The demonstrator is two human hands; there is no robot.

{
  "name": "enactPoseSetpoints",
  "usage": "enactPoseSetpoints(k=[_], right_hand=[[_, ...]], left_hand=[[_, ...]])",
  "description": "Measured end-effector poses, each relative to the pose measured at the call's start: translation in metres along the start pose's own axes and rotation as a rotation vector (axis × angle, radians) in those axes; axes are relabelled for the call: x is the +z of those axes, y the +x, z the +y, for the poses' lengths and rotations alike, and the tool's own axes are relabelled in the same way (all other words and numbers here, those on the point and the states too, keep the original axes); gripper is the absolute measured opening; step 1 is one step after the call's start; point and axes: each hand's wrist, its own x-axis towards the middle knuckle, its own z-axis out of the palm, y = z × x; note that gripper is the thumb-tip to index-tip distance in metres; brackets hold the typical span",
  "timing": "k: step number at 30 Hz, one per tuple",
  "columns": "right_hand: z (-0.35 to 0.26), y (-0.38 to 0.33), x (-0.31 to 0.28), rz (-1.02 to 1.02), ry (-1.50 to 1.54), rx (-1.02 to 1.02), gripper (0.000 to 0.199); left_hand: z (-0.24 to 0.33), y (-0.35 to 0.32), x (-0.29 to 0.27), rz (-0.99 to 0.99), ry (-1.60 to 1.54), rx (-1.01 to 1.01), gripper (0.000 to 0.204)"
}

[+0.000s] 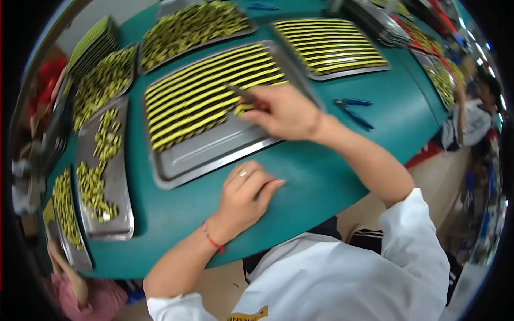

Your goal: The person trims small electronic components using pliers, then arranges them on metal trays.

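A metal tray (198,159) lies in front of me, mostly covered by straight rows of small yellow-and-black pieces (203,88). My right hand (286,111) is closed over the tray's right side, round a dark-tipped hand tool with a red grip (247,96); blur hides its exact kind. The tip lies over the rows, and a few yellow pieces show just under the fingers. On the green table, in front of the tray's near edge, rests my left hand (243,195). Its fingers are curled in, the thumb points right, and nothing shows in it.
Blue-handled nippers (354,111) lie open right of the tray. Beyond them stands another filled tray (350,74). Trays of loose pieces (193,29) sit behind and at left, including a partly covered tray (115,187). Other people (471,120) are at the table's sides.
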Motion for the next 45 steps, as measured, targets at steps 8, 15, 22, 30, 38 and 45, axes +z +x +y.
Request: enactPoseSetpoints(k=[8,15,22,30,38,45], right_hand=[[-0.011,0.02,0.026,-0.255,-0.359,0.135,0.02],[0.003,0.024,0.044,-0.042,-0.387,-0.013,0.017],[-0.005,0.018,0.04,-0.039,-0.252,0.058,0.02],[0.001,0.023,0.047,0.039,-0.3,0.006,0.015],[-0.005,0.028,0.062,0.07,-0.333,-0.067,0.021],[0.0,0.005,0.036,0.094,-0.06,-0.083,0.019]], left_hand=[[0.0,-0.01,-0.009,0.011,0.052,-0.047,0.018],[-0.004,-0.013,-0.005,0.026,0.042,-0.056,0.016],[-0.002,-0.013,-0.005,0.013,0.024,-0.095,0.013],[-0.004,-0.008,-0.002,0.019,0.044,-0.087,0.011],[-0.012,-0.026,0.001,0.118,0.128,-0.059,0.016],[-0.009,-0.022,0.011,0.157,0.028,-0.12,0.012]])
